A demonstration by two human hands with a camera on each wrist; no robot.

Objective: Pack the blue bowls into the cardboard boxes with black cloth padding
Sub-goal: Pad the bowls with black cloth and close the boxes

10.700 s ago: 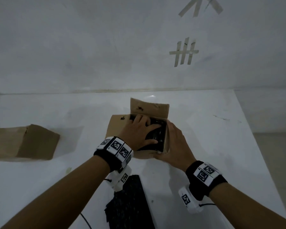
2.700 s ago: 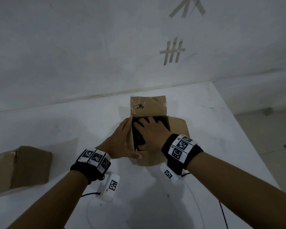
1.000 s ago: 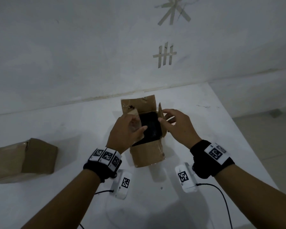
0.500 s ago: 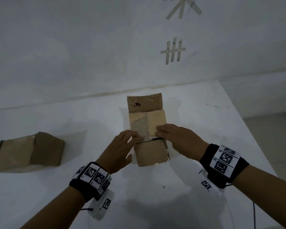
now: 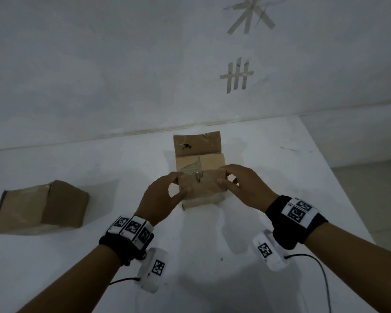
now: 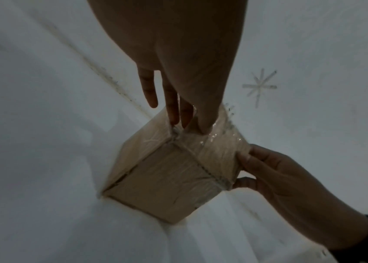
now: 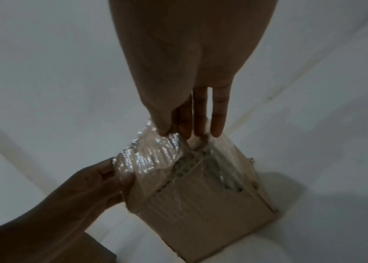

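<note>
A small cardboard box (image 5: 200,188) stands mid-table, also seen in the left wrist view (image 6: 167,178) and the right wrist view (image 7: 212,204). Its two side flaps lie folded in over the opening. The far flap (image 5: 196,143) still stands open. My left hand (image 5: 176,181) pinches the left edge of the taped near flap (image 5: 201,180), and my right hand (image 5: 224,177) pinches its right edge. Together they hold this flap over the top. No blue bowl or black cloth shows; the box's inside is covered.
A second cardboard box (image 5: 41,206) lies on the white table (image 5: 212,279) at the left. A wall with tape marks (image 5: 236,75) runs behind the table. The table's right edge (image 5: 339,188) drops to the floor. Wrist camera cables (image 5: 325,279) trail near me.
The black padding seen a second ago is now covered by the side flaps. Both hands have moved from pressing those flaps to lifting the near flap over the top.
</note>
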